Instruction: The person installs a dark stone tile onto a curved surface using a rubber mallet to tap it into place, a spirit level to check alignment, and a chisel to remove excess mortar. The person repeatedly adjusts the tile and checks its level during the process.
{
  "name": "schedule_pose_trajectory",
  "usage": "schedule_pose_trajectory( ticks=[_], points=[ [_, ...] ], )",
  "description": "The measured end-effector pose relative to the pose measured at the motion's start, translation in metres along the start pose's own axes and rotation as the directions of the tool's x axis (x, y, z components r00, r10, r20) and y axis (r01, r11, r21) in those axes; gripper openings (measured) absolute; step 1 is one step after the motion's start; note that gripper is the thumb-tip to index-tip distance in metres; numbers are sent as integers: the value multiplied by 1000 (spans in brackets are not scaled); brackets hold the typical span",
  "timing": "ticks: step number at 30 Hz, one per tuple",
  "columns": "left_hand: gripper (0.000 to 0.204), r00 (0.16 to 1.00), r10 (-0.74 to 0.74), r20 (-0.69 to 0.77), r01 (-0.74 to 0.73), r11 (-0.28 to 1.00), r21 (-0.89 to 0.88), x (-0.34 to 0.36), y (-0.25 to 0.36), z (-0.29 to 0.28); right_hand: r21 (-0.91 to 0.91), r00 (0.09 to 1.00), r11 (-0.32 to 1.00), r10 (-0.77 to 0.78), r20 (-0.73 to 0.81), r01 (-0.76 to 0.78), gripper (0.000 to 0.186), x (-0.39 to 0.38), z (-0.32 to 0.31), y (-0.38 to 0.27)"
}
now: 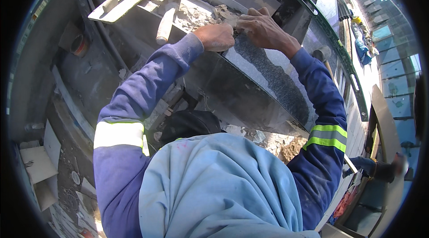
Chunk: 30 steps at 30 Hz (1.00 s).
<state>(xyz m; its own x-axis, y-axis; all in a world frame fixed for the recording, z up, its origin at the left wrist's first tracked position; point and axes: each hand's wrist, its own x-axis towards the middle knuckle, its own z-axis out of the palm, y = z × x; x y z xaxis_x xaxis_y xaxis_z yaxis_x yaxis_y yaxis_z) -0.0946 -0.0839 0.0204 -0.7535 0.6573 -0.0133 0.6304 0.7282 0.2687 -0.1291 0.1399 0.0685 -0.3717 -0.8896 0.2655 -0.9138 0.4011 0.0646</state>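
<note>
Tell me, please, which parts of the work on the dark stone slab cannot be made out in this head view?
- Left hand: closed into a fist at the speckled stone slab; whatever it grips is hidden inside.
- Right hand: fingertips lie behind the slab's top edge, so their hold is unclear.
- Slab's lower edge: covered by the light blue cloth.
- Mortar beneath the hands: partly hidden by them.
</note>
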Motion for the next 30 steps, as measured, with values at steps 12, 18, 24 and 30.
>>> schedule_pose_trajectory(
  ticks=[12, 18, 24, 30],
  points=[
    [29, 994, -88, -71, 76, 984, -161, -17, 21, -13, -57, 999, 998, 7, 42, -4, 36, 2, 6, -2],
    [24, 936, -273, -221, 254, 961, -112, -15, 32, -13, -54, 984, 984, 170, -46, -172, 35, -39, -34, -2],
    [29, 796, -415, -440, 171, 852, -495, -61, 68, -54, -169, 641, 623, 764, -78, -764, 32, -160, -140, -35],
    [29, 784, -209, -584, -217, 790, -573, -26, 92, -24, 82, 432, 449, 887, -164, -890, 50, -266, -114, -109]
  ],
)
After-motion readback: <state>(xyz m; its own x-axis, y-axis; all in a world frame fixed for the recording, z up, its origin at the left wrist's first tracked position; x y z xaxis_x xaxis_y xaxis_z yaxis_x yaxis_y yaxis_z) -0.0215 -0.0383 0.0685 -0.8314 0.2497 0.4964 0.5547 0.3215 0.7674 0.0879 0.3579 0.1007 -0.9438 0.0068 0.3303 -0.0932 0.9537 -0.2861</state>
